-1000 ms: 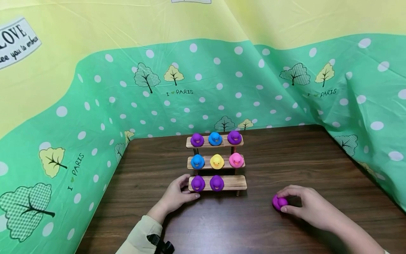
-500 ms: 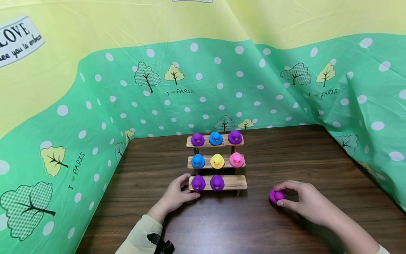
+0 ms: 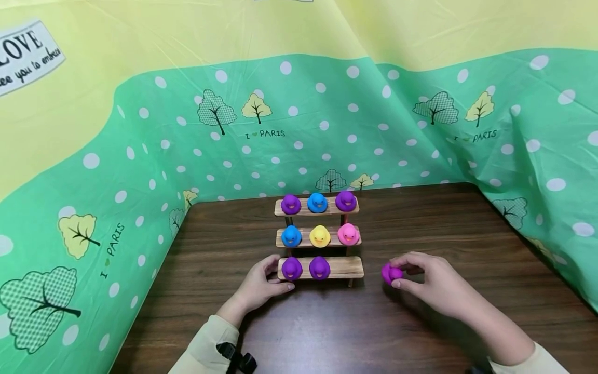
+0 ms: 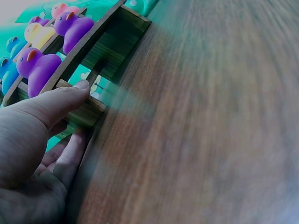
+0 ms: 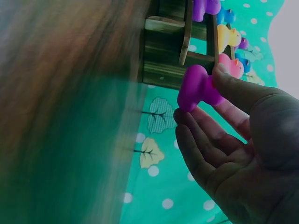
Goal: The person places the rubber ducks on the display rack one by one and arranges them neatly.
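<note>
My right hand [image 3: 430,283] pinches a purple rubber duck [image 3: 391,274] between thumb and fingers, to the right of the small three-step wooden stand [image 3: 348,267]. In the right wrist view that duck [image 5: 194,88] hangs clear of the table. The left hand [image 3: 261,285] grips the stand's lower left end, thumb [image 4: 70,95] at the front and fingers behind. On the bottom step sit two purple ducks [image 3: 320,268], with bare wood at its right end. The middle step carries a blue, a yellow [image 3: 320,236] and a pink duck; the top one a purple, a blue [image 3: 317,203] and a purple duck.
The stand is on a dark brown wooden table [image 3: 224,228]. A green and yellow printed cloth [image 3: 327,119] with dots and trees rises behind the table and along both sides. A black strap device [image 3: 237,358] is worn on the left wrist.
My right hand has carried the purple duck leftward and a little farther back, closer to the stand. The left hand stays at the stand's left end, and the ducks on the steps are unmoved.
</note>
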Demonstrator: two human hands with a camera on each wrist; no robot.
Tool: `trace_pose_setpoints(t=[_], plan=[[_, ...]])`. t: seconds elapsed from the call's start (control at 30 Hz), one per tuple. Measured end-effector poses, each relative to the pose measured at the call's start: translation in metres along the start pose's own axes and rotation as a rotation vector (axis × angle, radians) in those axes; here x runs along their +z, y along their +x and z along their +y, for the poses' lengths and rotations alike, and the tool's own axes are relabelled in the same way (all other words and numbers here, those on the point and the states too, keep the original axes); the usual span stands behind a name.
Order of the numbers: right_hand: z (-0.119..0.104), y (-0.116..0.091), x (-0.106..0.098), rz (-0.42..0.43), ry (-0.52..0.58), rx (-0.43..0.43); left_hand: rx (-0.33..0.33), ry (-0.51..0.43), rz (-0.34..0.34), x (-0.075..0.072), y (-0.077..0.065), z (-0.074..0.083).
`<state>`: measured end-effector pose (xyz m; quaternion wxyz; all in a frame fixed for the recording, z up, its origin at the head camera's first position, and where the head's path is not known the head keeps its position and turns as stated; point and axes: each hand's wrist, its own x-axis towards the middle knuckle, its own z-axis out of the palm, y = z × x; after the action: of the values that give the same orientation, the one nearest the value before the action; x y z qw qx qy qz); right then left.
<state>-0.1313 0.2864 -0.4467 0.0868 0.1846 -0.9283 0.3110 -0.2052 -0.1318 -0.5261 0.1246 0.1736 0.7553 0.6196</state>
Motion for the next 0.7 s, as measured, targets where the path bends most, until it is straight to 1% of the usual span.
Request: trace_pose_setpoints(t=[0.17, 0.4, 0.53, 0.7], plan=[[-0.008, 0.009, 0.003, 0.028, 0.014, -0.006, -0.005, 0.002, 0.000, 0.000, 0.000, 0.002], [-0.023, 0.023, 0.012, 0.039, 0.067, -0.018, -0.006, 0.009, 0.005, -0.001, -0.001, 0.000], [-0.029, 0.030, 0.020, 0.031, 0.079, -0.025, -0.009, 0.014, 0.001, -0.001, -0.001, -0.001], [-0.034, 0.037, 0.029, 0.016, 0.065, -0.022, -0.011, 0.009, 0.003, 0.000, 0.000, -0.001]])
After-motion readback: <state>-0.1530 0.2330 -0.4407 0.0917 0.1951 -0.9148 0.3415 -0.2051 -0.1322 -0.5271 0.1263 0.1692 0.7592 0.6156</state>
